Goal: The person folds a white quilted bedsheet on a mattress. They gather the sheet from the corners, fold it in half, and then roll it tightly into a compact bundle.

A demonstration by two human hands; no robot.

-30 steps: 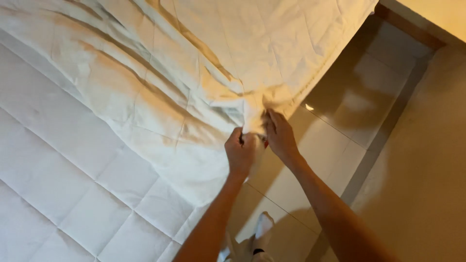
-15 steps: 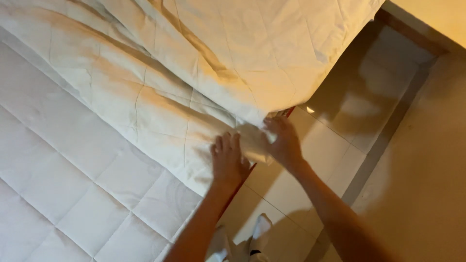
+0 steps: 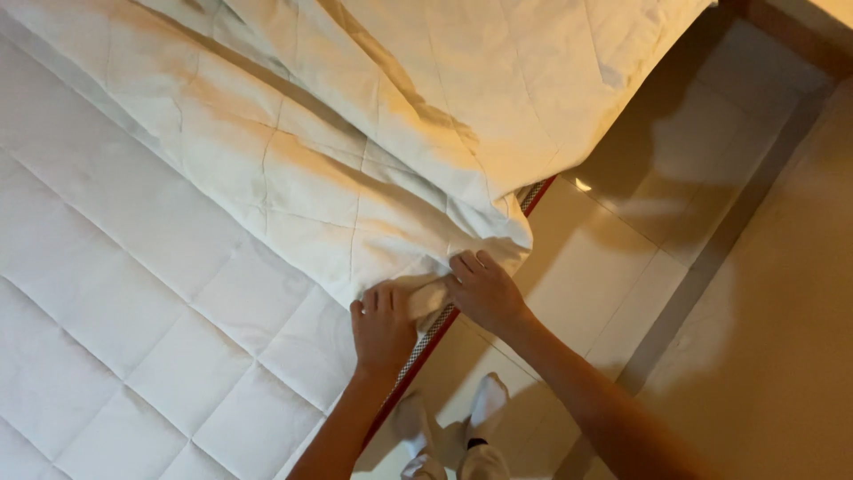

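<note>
Down at the mattress [image 3: 133,293] edge, the left hand [image 3: 384,324] lay flat and open, pinning the cream quilt [image 3: 293,169] corner, while the right hand [image 3: 484,293], at three o'clock from it, pinched the fold to keep it tight. No labels showed; socked feet [image 3: 453,418] stood on the tiled floor [image 3: 622,240] at six o'clock.

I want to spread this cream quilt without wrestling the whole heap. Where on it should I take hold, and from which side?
Grip the quilt at its corner, where the left hand and right hand press now, coming from the floor side of the mattress. The folds seem to converge there, and the corner lies at the mattress edge, so fingers can likely pinch it from standing.
</note>
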